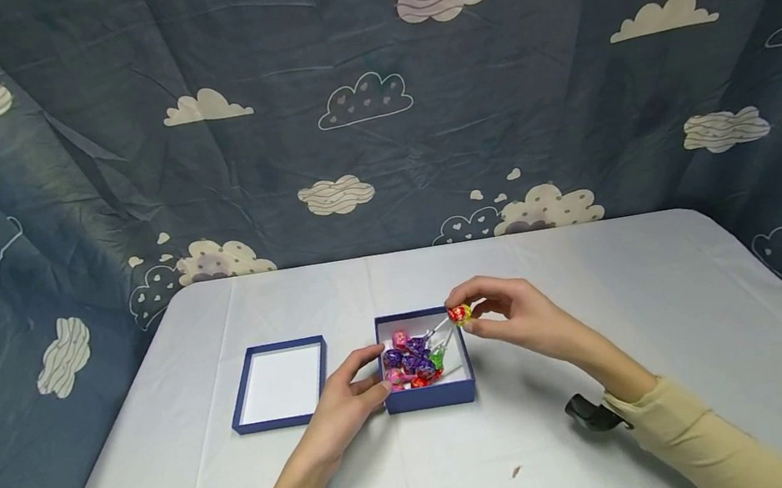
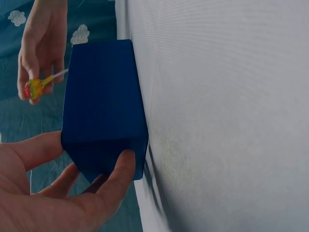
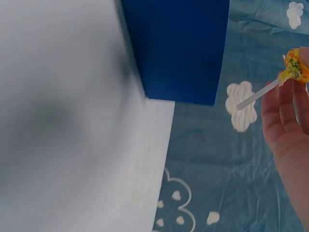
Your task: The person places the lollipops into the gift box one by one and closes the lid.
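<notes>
A blue box (image 1: 431, 397) with a white inside stands on the table, holding several wrapped lollipops (image 1: 416, 362) in purple, pink, red and green. My left hand (image 1: 344, 398) holds the box at its left end, fingers spread along the wall and rim, as the left wrist view also shows. Between thumb and fingers, my right hand (image 1: 515, 311) pinches a lollipop (image 1: 459, 315) in a red and yellow wrapper over the box's right back corner. Its white stick (image 3: 258, 95) points away from the fingers, toward the box in the head view.
To the left of the box lies its blue-rimmed lid (image 1: 283, 385), white inside facing up. A white cloth covers the table (image 1: 591, 264). Small brown specks (image 1: 516, 471) dot the cloth near the front. Behind hangs a dark blue curtain (image 1: 377, 153) with cloud prints.
</notes>
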`<state>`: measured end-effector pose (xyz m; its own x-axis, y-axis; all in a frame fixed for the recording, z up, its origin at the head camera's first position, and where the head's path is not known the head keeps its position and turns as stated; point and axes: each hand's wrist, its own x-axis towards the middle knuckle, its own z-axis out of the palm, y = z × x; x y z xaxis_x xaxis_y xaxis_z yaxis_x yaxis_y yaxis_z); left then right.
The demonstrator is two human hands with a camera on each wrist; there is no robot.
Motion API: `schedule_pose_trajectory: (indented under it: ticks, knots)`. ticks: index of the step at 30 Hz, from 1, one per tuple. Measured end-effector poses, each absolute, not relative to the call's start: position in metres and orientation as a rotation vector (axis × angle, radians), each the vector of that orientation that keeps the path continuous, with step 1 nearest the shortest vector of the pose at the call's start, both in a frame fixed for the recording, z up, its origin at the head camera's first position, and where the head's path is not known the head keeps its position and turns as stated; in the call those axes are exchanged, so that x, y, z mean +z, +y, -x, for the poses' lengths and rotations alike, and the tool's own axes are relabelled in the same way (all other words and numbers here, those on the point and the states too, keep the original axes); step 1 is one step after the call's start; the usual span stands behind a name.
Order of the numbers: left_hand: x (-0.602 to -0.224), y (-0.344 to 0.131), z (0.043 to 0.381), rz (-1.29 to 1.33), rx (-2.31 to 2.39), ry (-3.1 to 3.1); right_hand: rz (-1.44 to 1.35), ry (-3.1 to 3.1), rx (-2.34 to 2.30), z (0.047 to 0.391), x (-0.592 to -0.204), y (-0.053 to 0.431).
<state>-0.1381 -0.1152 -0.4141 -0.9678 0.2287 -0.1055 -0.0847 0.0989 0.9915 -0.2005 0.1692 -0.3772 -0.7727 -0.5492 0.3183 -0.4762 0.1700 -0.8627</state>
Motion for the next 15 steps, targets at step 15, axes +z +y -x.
schedule_pose_trajectory:
  ticks: [15]
  knots:
    - [-0.416, -0.116, 0.141, -0.119, 1.909, 2.152, 1.183, 2.249, -1.596, 0.198, -0.383, 0.134]
